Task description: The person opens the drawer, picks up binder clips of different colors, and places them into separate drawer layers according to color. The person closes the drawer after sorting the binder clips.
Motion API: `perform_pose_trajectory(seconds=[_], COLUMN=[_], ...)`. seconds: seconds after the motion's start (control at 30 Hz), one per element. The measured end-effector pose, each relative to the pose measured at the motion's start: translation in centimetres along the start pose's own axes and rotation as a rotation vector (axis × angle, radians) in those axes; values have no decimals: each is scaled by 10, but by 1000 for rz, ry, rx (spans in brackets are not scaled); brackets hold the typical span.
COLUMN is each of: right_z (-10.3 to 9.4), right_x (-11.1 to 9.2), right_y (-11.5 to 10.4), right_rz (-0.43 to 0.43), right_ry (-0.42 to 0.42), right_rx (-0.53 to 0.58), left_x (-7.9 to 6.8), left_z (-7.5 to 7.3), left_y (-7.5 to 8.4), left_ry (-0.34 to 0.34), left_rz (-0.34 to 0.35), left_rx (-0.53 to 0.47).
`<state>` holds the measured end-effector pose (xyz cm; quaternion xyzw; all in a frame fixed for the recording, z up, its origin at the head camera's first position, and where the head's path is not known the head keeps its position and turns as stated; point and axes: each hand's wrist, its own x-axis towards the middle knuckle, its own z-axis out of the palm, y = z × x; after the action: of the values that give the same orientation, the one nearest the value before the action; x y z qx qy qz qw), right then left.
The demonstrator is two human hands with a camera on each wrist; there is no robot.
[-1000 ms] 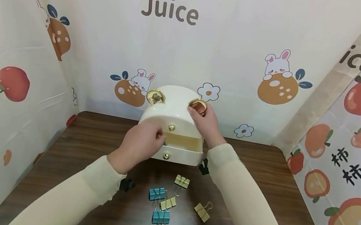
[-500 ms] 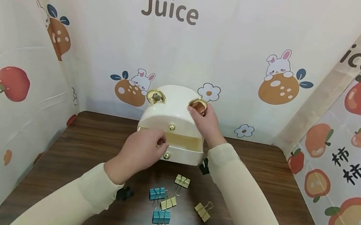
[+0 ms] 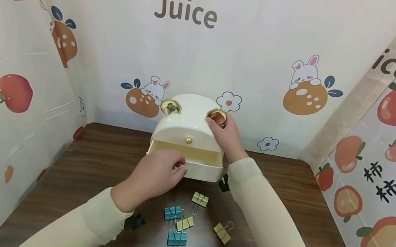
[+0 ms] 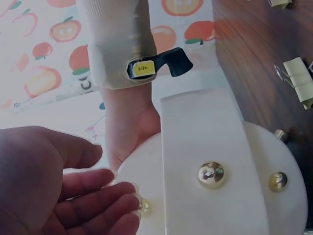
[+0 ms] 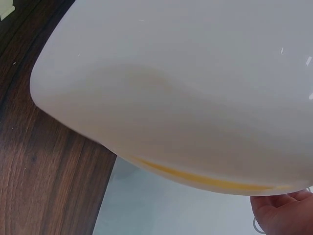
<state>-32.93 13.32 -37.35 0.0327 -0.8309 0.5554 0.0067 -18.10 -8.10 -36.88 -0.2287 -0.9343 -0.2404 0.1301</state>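
A white domed drawer box (image 3: 190,120) with two gold ring ears stands at the back of the table. Its lower drawer (image 3: 203,172) is pulled out, and a gold knob (image 3: 188,140) marks the drawer above. My left hand (image 3: 154,172) is in front of the drawer's left part, hiding part of it. In the left wrist view its fingers (image 4: 98,205) are loosely bent with nothing between them. My right hand (image 3: 228,136) grips the right gold ring (image 3: 219,110); in the right wrist view only part of that hand shows, beyond the white box wall (image 5: 171,98).
On the brown table (image 3: 268,193), teal binder clips (image 3: 177,238) and yellow binder clips (image 3: 221,233) lie in front of the box. A printed curtain (image 3: 256,42) hangs behind and at both sides.
My left hand has moved down and right from over the drawer to its front. A small teal bit by its fingers a second ago no longer shows. My right hand stays at the ring.
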Motion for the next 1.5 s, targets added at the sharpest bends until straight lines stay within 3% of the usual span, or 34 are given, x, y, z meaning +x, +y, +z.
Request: perform_pose_trajectory(seconds=[0.17, 0.47, 0.73, 1.1, 1.5], right_z=[1, 1, 1, 1, 2], right_x=[-1, 1, 1, 2, 2], right_y=[-1, -1, 0, 0, 2], right_rz=[0, 4, 5, -6, -2], right_ry=[-1, -5, 4, -1, 3], right_rx=[4, 3, -18, -25, -25], left_x=[-7, -22, -38, -56, -71], left_z=[6, 28, 51, 75, 92], left_y=[-3, -13, -17, -44, -47], left_ry=[-58, -126, -198, -290, -307], left_rz=[84, 169, 75, -65, -154], left_rx=[-40, -95, -151, -243, -321])
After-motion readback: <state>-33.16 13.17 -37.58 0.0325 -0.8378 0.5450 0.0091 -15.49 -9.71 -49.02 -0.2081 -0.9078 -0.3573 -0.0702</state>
